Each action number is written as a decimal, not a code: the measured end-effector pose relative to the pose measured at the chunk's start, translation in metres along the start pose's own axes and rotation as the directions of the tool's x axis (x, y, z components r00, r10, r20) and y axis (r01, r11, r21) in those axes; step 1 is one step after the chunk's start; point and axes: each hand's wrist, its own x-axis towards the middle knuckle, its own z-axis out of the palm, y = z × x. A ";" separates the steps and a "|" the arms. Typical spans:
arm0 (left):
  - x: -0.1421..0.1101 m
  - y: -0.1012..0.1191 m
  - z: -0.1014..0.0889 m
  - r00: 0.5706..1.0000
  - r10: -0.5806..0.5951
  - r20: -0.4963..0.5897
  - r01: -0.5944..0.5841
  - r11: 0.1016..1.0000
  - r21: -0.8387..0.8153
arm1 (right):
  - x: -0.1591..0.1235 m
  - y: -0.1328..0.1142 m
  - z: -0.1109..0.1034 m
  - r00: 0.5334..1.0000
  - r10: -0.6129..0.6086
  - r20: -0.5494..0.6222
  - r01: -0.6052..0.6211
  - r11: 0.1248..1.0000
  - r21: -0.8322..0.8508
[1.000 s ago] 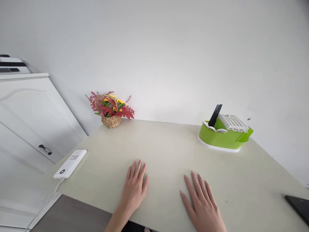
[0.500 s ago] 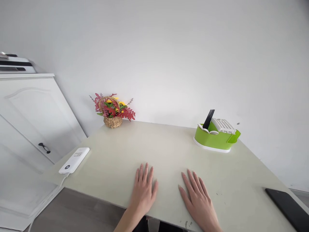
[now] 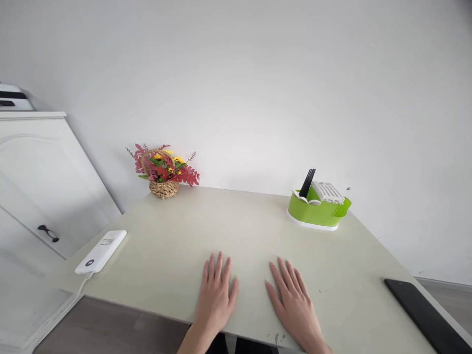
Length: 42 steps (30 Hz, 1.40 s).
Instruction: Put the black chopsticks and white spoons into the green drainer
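My left hand (image 3: 216, 292) lies palm down on the pale table (image 3: 243, 231) near its front edge, fingers stretched out and holding nothing. My right hand (image 3: 293, 302) rests flat beside it, a short gap apart, fingers spread and empty. A green holder (image 3: 317, 210) with a white rack and a black utensil stands at the back right. A woven basket of red and yellow flowers (image 3: 164, 172) sits at the back left against the wall.
A white power bank (image 3: 101, 251) with a cable lies at the table's left edge. A flat black device (image 3: 424, 314) lies at the right front corner. A white cabinet (image 3: 33, 182) stands to the left.
The view has drawn back and shifted, so more of the table and the black device show. Both hands stay flat on the table, now closer together.
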 end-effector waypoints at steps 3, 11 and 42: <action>-0.001 -0.001 0.001 1.000 -0.002 -0.010 0.002 1.000 -0.012 | 0.001 -0.001 0.001 1.000 0.003 -0.004 -0.003 1.000 -0.007; -0.003 -0.004 0.002 1.000 -0.010 -0.001 0.010 1.000 -0.011 | 0.000 -0.001 0.006 1.000 -0.001 -0.028 0.000 1.000 -0.027; -0.001 -0.010 -0.001 0.999 -0.027 0.021 0.028 1.000 -0.010 | 0.091 0.166 -0.002 0.919 0.383 -0.098 -0.382 0.924 0.024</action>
